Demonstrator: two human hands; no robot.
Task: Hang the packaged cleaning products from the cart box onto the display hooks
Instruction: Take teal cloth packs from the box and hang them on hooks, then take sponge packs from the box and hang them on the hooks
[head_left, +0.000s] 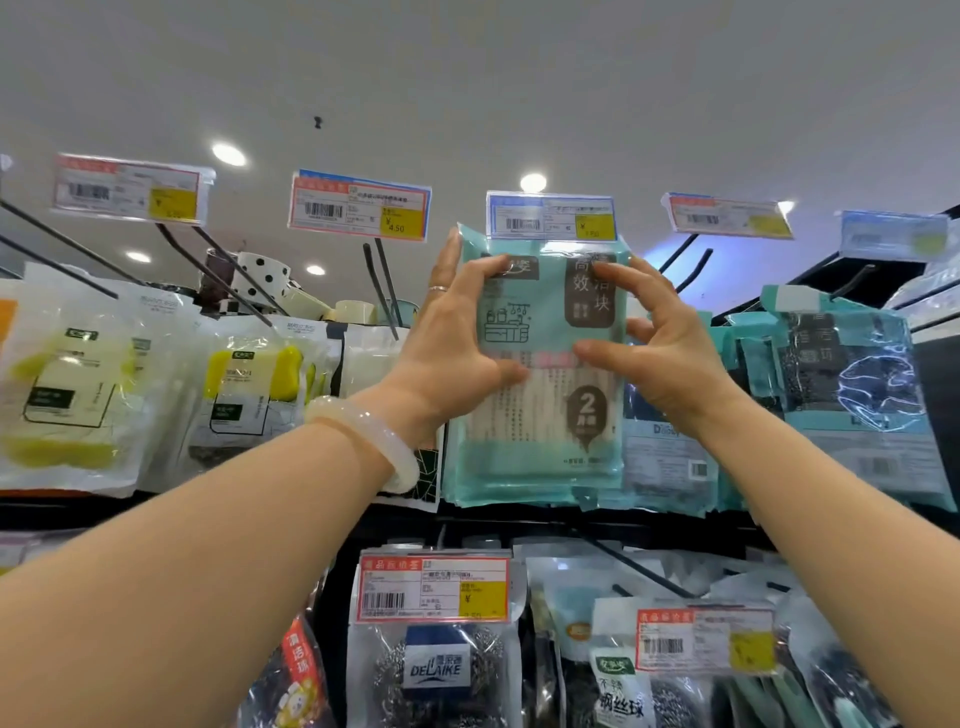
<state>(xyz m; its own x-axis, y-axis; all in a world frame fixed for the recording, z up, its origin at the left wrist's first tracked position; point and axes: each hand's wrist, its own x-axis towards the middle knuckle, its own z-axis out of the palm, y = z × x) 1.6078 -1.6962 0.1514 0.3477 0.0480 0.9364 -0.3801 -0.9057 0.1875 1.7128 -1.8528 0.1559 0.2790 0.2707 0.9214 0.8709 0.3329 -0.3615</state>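
Observation:
A teal pack of cleaning pads (545, 415) hangs at the front of a stack on the upper row, right under a blue price tag (550, 215). My left hand (452, 343) grips the pack's left edge, thumb on the front and fingertips curled over the top corner. My right hand (660, 353) holds the right edge the same way, with its thumb pressed on the pack's middle. The hook that carries the pack is hidden behind the pack and the tag. The cart box is out of sight.
Bare black hooks (384, 283) jut out left of the pack, and more hooks (685, 260) to its right. Yellow sponge packs (67, 389) hang at the left, dark scourer packs (852, 384) at the right. Steel-wool packs (441, 670) fill the lower row.

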